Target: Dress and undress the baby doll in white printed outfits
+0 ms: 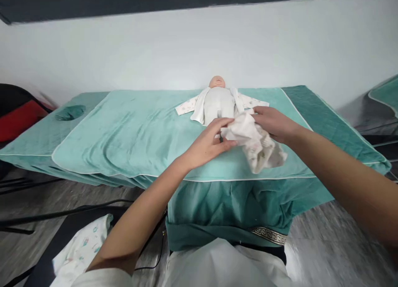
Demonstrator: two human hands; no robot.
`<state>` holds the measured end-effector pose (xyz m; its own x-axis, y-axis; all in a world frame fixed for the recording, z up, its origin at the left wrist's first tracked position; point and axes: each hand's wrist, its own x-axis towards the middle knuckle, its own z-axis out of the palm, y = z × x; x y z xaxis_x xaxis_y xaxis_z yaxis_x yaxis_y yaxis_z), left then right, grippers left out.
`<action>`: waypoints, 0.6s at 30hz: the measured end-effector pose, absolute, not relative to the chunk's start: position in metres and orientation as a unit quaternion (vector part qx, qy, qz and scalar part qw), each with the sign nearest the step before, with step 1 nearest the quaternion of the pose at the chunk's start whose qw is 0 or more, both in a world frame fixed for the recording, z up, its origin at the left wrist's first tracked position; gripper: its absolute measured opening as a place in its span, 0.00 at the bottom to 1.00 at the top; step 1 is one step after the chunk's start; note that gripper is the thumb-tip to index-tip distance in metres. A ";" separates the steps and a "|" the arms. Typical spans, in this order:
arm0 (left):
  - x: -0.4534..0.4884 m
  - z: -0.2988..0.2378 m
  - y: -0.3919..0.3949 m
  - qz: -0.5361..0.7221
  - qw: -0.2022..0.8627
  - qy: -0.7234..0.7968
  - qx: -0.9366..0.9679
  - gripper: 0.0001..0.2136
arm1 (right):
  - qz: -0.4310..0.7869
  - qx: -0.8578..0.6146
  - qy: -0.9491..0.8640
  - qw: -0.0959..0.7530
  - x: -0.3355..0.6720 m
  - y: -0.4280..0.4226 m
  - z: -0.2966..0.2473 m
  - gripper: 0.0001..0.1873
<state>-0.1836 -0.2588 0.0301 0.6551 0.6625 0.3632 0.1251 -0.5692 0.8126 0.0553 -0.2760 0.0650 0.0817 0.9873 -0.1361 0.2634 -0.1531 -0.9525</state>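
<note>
Both hands hold a bunched white baby garment with a faint print above the near side of the massage bed. My left hand has its thumb and fingers curled around the garment's left edge. My right hand grips its upper right part; some of those fingertips are hidden in the folds. Just beyond lies a baby doll on its back, its head toward the wall. It has a plain white suit on its body. A white patterned jacket lies open around it, sleeves spread to both sides.
The bed's teal cover stretches along the white wall, with a face hole at the left end. Another patterned white cloth lies on a black seat at lower left. A red and black chair stands further left.
</note>
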 end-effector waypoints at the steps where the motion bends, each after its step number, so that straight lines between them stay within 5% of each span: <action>1: -0.184 0.039 -0.264 0.349 0.355 0.223 0.838 0.31 | 0.479 -0.570 -0.505 0.437 0.039 -0.277 0.074 0.11; 3: -0.188 0.054 -0.270 0.380 0.248 0.218 0.864 0.32 | 0.512 -0.502 -0.508 0.478 0.014 -0.276 0.091 0.10; 8: -0.212 0.088 -0.255 0.486 0.114 0.274 0.822 0.15 | 0.476 -0.434 -0.549 0.533 -0.011 -0.269 0.121 0.22; 14: -0.245 0.119 -0.210 0.665 0.105 0.327 0.663 0.20 | 0.426 -0.431 -0.632 0.483 -0.011 -0.270 0.145 0.04; 18: -0.238 0.125 -0.233 0.666 0.063 0.268 0.693 0.19 | 0.462 -0.416 -0.582 0.525 -0.013 -0.275 0.162 0.05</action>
